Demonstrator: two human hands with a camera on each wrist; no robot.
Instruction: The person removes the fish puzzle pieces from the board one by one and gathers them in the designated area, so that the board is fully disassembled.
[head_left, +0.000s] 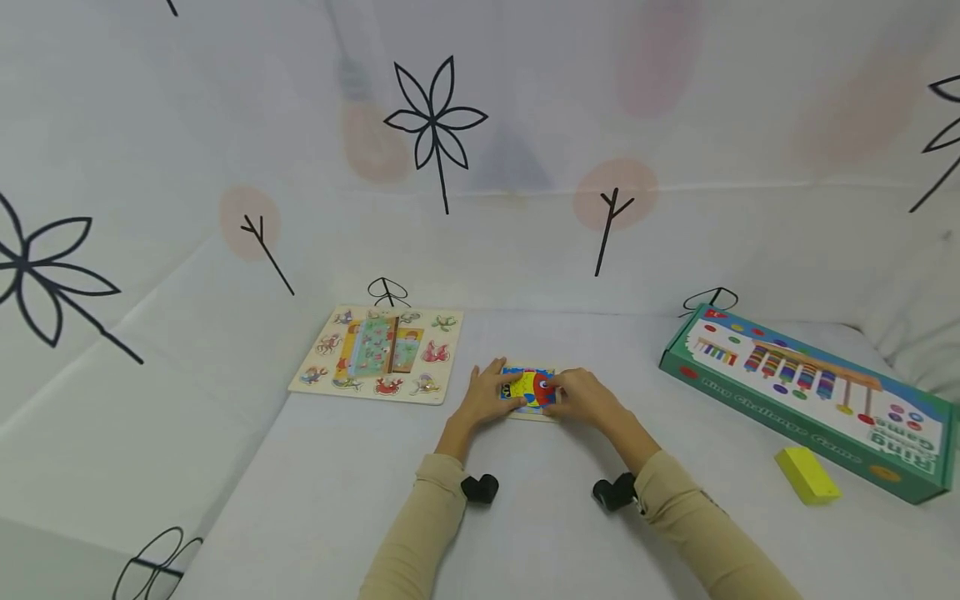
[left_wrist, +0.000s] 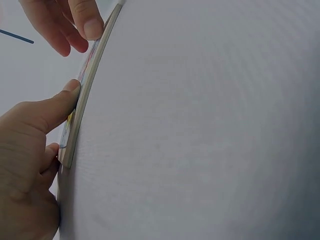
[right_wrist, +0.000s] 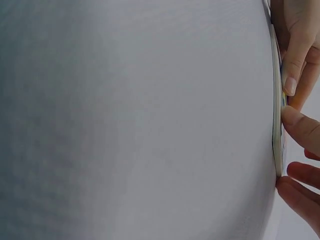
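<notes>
A small wooden fish puzzle [head_left: 534,389], with yellow, red and blue parts, lies flat on the white-covered table between both hands. My left hand [head_left: 486,395] holds its left side, thumb on the face and fingers around the edge; the left wrist view shows that thumb [left_wrist: 72,87] on the board. At the right side, my right hand [head_left: 588,396] grips the puzzle by the red head. In the right wrist view its thumb [right_wrist: 292,117] rests on the face and a finger touches the board's edge. The hands partly cover the picture.
A larger wooden peg puzzle with sea animals [head_left: 442,379] lies back left, with flat picture pieces [head_left: 372,346] on it. A green Ring Challenge Game box [head_left: 795,417] stands at the right. Near it lies a yellow block [head_left: 807,475]. A patterned cloth [head_left: 517,250] hangs behind.
</notes>
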